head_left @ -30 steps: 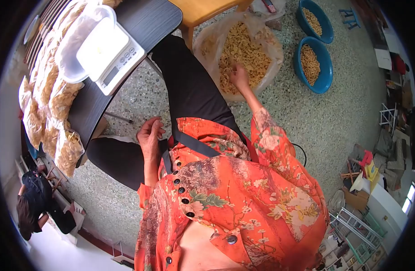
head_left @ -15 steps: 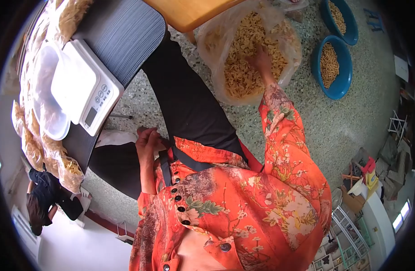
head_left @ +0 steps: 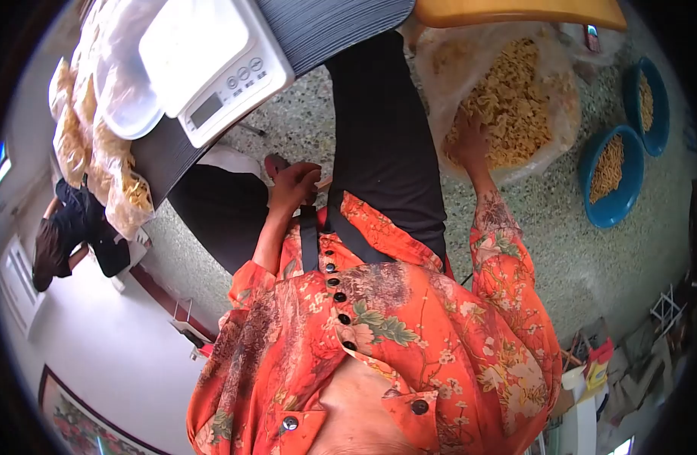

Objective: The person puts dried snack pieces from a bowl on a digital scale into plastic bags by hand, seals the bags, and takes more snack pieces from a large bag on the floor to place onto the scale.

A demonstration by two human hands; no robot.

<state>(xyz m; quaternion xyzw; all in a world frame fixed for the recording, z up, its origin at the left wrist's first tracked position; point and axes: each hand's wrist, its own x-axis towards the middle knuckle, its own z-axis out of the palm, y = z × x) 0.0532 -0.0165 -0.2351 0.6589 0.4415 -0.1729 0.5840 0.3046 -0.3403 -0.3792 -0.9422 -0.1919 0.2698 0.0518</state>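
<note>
My right hand [head_left: 471,142] is at the near left side of a large clear plastic bag [head_left: 564,140], over a heap of yellowish crinkled snack pieces [head_left: 519,98]. Its fingers look stretched out and slightly apart, with their tips partly in shadow against the pieces. Near my lap, between the dark-trousered legs, my left hand [head_left: 294,187] is closed with curled fingers. Whatever it may hold is hidden; a small tan end shows beside the fingers. A dark reddish shape [head_left: 275,164] shows just beyond it.
A white digital scale [head_left: 238,83] and a translucent tub [head_left: 132,106] stand on the dark table [head_left: 341,26], beside filled bags [head_left: 128,201]. Two blue basins [head_left: 610,208] of stick-shaped pieces sit on the floor at right. An orange-brown tabletop [head_left: 515,11] overhangs the big bag. Another person [head_left: 79,227] is at left.
My right hand has moved from the middle of the snack heap to the bag's near left side. My left hand stays near my lap. The whole view has shifted.
</note>
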